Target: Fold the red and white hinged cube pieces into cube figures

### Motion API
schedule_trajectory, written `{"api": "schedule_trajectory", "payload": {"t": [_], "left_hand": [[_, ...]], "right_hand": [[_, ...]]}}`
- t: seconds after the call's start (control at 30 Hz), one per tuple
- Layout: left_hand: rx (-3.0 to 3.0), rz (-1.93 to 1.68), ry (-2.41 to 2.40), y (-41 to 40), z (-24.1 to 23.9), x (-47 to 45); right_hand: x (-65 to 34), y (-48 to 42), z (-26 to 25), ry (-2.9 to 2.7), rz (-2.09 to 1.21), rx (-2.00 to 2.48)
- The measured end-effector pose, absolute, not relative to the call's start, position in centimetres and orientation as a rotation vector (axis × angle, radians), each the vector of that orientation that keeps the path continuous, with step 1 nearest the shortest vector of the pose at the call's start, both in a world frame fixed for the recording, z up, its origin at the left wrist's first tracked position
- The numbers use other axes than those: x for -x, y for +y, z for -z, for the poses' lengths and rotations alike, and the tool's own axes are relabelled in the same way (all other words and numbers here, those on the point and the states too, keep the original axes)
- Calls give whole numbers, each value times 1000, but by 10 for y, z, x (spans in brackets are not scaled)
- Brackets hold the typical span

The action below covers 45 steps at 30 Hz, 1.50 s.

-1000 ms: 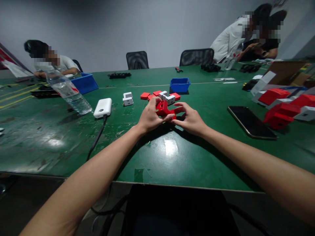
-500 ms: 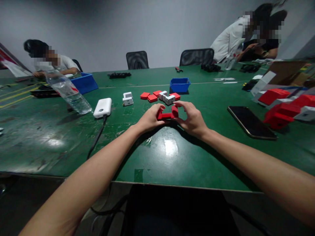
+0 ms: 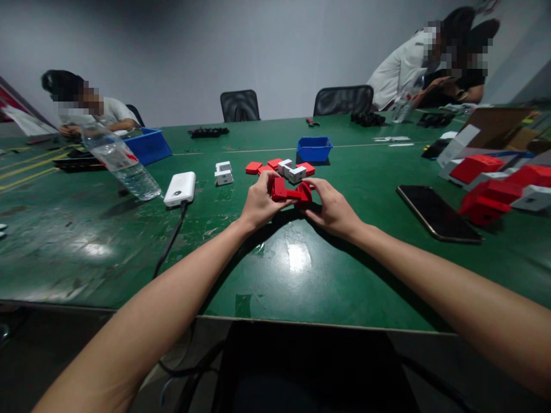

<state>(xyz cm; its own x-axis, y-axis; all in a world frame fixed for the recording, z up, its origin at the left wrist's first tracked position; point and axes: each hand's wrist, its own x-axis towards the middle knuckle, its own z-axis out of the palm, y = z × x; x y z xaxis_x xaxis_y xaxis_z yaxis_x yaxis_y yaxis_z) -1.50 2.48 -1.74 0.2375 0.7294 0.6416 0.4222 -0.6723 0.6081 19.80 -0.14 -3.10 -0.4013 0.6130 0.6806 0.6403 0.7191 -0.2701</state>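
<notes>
A red U-shaped plastic part [image 3: 294, 195] is held just above the green table [image 3: 275, 275], tilted, between my two hands. My left hand [image 3: 260, 201] is closed on its left block, thumb and fingers at the sides. Fingers of my right hand [image 3: 333, 209] pinch its right end, which looks rounded. Just beyond my hands lie several flat red blocks [image 3: 253, 167] and a white L-shaped part [image 3: 297, 174]. Another white notched part [image 3: 224, 173] stands apart to the left.
A white power bank [image 3: 179, 188] with a black cable and a tilted water bottle [image 3: 124, 163] are on the left. Ahead sits a small blue bin [image 3: 314, 149]. To the right are a phone [image 3: 438, 213] and stacked red and white parts [image 3: 491, 198]. Other people sit across the table.
The red part has been turned, its left block now facing me and its right end tipped. My left hand has shifted slightly up and left; both hands keep hold.
</notes>
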Motion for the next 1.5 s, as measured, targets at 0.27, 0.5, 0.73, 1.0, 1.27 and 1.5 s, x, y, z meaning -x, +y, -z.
{"api": "schedule_trajectory", "payload": {"t": [0.27,0.5,0.73,1.0,1.27,1.5], "left_hand": [[-2245,-1448,900,21,17,13],[-1833,-1434,985,18,9,6],[-1430,-1196,998,16,2,3],[-1720,-1231,936,16,9,6],[-2331,-1252,1124,21,14,20],[-2414,-1278,1072,17,11,19]], "right_hand": [[-198,-3,29,-2072,1,1021],[-196,-5,25,-2034,82,931],[-190,-12,21,-1923,-50,964],[-189,-11,19,-1802,-296,1077],[-191,-13,19,-1962,-34,958],[-189,-13,21,-1974,118,898]]}}
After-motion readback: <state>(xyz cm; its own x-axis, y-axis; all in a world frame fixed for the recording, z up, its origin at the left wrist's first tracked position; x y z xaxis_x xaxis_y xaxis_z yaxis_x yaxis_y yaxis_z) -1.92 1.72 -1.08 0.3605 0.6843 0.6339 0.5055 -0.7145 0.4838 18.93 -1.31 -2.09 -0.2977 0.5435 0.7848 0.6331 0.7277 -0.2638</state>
